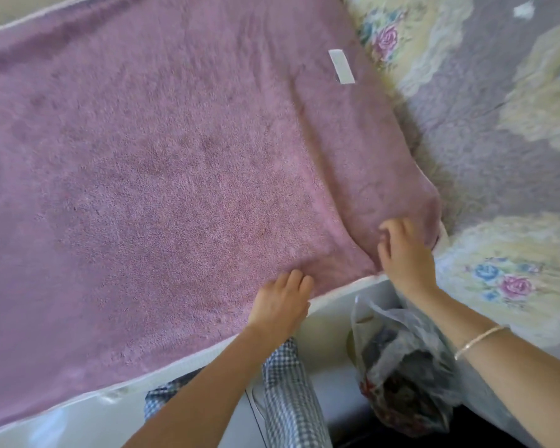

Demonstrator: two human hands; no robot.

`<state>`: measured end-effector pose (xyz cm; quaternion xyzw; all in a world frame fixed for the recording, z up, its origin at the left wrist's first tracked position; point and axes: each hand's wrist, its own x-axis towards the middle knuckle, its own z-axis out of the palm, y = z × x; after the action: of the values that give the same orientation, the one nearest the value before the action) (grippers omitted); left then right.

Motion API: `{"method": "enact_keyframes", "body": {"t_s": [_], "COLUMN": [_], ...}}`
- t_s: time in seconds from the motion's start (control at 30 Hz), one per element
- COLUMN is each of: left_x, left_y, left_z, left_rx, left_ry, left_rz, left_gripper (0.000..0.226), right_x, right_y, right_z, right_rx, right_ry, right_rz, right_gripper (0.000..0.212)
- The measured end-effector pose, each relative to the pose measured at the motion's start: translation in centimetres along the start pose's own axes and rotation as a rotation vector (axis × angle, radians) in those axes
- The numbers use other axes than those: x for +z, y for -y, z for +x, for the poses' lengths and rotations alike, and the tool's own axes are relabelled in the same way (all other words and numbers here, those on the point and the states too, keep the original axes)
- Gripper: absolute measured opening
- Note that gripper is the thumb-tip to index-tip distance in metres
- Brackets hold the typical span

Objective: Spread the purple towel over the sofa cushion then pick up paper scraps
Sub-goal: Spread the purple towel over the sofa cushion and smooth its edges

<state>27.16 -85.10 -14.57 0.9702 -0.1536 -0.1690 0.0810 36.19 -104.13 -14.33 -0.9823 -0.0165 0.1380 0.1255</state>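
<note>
The purple towel [162, 176] lies spread flat over the sofa cushion and fills most of the view. My left hand [280, 302] rests at its near edge, fingers pinching the hem. My right hand [404, 253] grips the towel's near right corner, where the cloth bunches into a fold. A white strip [341, 66] lies on the towel near its far right edge; whether it is a label or paper I cannot tell. A small white paper scrap [524, 9] sits on the floral cover at top right.
A floral grey and yellow cover [511, 130] spreads to the right of the towel. A clear plastic bag [401, 367] with dark contents hangs below the cushion's white front edge [343, 289]. Checked trousers [288, 396] show at the bottom.
</note>
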Motion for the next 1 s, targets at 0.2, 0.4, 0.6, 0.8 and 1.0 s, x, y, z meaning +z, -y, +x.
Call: {"method": "enact_keyframes", "body": {"t_s": [0.2, 0.4, 0.6, 0.8, 1.0], "left_x": [0.4, 0.6, 1.2, 0.2, -0.8], "left_y": [-2.5, -3.4, -4.9, -5.2, -6.3], "left_z": [4.0, 5.1, 6.9, 8.4, 8.6], "left_rx": [0.063, 0.099, 0.215, 0.249, 0.330], "left_ry": [-0.041, -0.062, -0.063, -0.047, -0.031], "left_rz": [0.098, 0.120, 0.154, 0.082, -0.008], "left_gripper": [0.042, 0.044, 0.039, 0.022, 0.022], "right_x": [0.1, 0.0, -0.6, -2.3, -4.6], "right_y": [-2.4, -3.6, -7.4, -8.5, -10.6], "right_z": [2.3, 2.8, 5.5, 7.8, 7.7], "right_rx": [0.038, 0.052, 0.407, 0.351, 0.361], "right_ry": [0.104, -0.004, 0.117, 0.172, 0.004], "right_rz": [-0.084, -0.014, 0.250, 0.296, 0.185], "right_gripper": [0.027, 0.028, 0.034, 0.009, 0.048]}}
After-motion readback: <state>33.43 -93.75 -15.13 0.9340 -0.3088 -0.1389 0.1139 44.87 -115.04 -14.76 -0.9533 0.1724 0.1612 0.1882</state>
